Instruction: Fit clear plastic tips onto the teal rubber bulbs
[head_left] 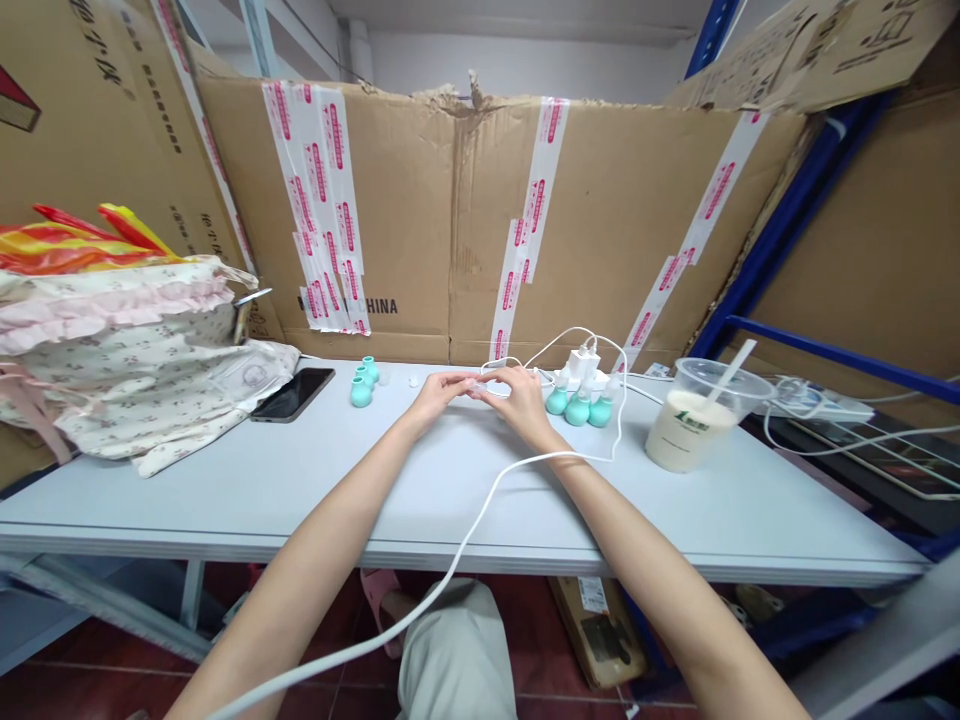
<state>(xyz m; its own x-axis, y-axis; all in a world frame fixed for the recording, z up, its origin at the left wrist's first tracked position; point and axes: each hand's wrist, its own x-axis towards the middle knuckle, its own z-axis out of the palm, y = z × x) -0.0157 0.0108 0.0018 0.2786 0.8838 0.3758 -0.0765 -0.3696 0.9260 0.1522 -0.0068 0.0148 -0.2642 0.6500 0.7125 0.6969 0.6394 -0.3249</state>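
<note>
Over the middle of the table, my left hand point(442, 393) and my right hand point(519, 396) meet at the fingertips. Both pinch a small clear piece point(478, 387), mostly covered by the fingers, so its exact kind is unclear. To the left stand several small teal bulbs point(361, 391) with open necks. Beside them lie a small translucent piece point(385, 379) and a small white piece point(413, 381). Right of my right hand is a group of teal bulbs point(577, 409) topped with clear parts.
A white cable point(480, 520) crosses my right forearm and runs toward a white charger plug point(583, 364) at the back. A plastic cup point(694, 420) with a pale drink and straw stands right. Left are a black phone point(294, 393) and a floral bag point(150, 370). Cardboard point(420, 220) walls the back.
</note>
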